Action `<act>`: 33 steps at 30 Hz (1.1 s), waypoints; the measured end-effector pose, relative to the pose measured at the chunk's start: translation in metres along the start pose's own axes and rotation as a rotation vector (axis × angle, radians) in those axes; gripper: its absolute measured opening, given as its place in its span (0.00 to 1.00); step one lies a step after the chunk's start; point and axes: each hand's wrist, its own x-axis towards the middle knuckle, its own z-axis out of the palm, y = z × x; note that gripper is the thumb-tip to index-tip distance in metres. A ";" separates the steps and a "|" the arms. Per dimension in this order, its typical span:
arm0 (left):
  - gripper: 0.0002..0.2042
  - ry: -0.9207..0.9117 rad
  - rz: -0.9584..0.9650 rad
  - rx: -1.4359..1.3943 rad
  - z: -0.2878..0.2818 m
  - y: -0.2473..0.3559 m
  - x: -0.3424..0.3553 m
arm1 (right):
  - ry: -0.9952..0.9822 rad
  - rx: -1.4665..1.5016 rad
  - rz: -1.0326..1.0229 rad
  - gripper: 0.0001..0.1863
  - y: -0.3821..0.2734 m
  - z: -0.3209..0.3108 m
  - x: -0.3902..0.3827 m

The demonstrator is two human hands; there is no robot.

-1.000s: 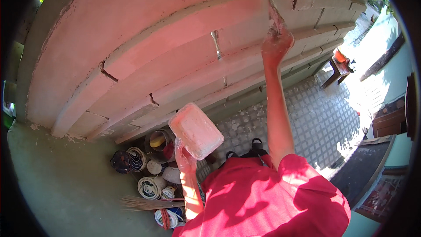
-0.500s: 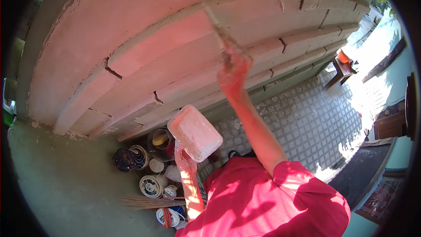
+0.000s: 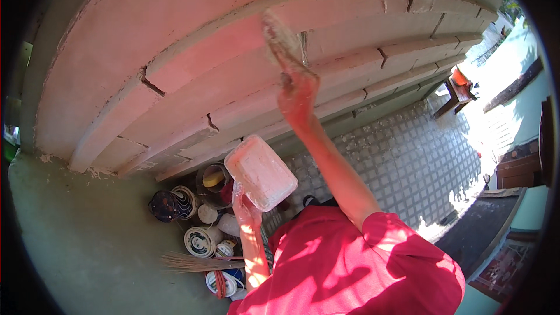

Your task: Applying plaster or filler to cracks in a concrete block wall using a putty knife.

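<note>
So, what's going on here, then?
Someone stands at a ridged wall, holding a shallow tub in the left hand and a flat tool in the right hand. The tool is raised before the wall, too blurred to tell whether it touches. Containers cluster on the floor to the person's left.

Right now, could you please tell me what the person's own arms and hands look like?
The left hand and right hand are ungloved, with pale smears seemingly on the left. The left forearm and right forearm are bare, with no watch or bracelet visible. The right sleeve of the red shirt is short and loose; the left sleeve's edge cannot be made out.
</note>
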 end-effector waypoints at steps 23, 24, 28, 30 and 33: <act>0.23 -0.028 0.035 -0.028 -0.010 0.003 -0.021 | -0.095 0.137 0.105 0.22 -0.092 0.052 -0.012; 0.23 -0.059 0.055 -0.014 -0.013 0.006 -0.025 | -0.009 0.086 0.128 0.21 -0.083 0.034 -0.006; 0.24 -0.095 0.060 -0.030 -0.018 0.003 -0.029 | 0.105 -0.104 0.100 0.15 -0.039 0.013 0.020; 0.24 -0.071 0.062 -0.033 -0.021 0.002 -0.028 | 0.141 -0.241 0.057 0.12 -0.025 0.020 0.024; 0.24 -0.023 0.056 -0.025 -0.014 -0.002 -0.031 | 0.025 0.010 0.093 0.11 -0.045 0.073 -0.003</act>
